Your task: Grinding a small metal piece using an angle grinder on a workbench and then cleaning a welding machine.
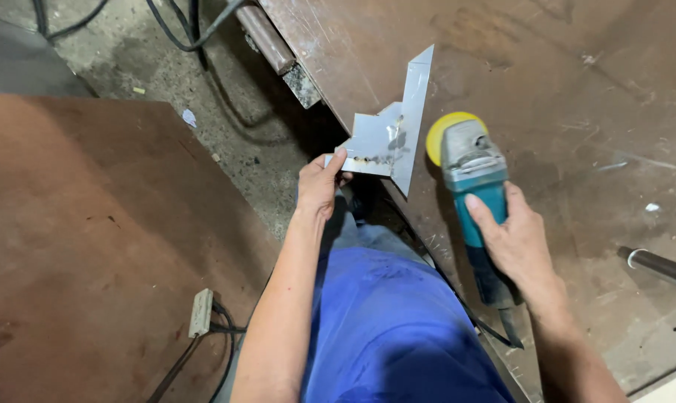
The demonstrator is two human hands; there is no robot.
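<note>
My left hand grips the lower left corner of a welded piece of thin grey sheet metal, made of angled strips with scorch marks along the seam. It is held up over the edge of a brown steel table. My right hand is wrapped around the body of a teal angle grinder with a yellow disc. The disc sits just right of the sheet metal, close to it; contact cannot be told. The grinder's black cable trails toward me.
A large brown board lies at left with a grey socket strip and cables on it. Dark hoses cross the concrete floor at the top. A metal rod lies at the table's right. My blue trousers fill the bottom centre.
</note>
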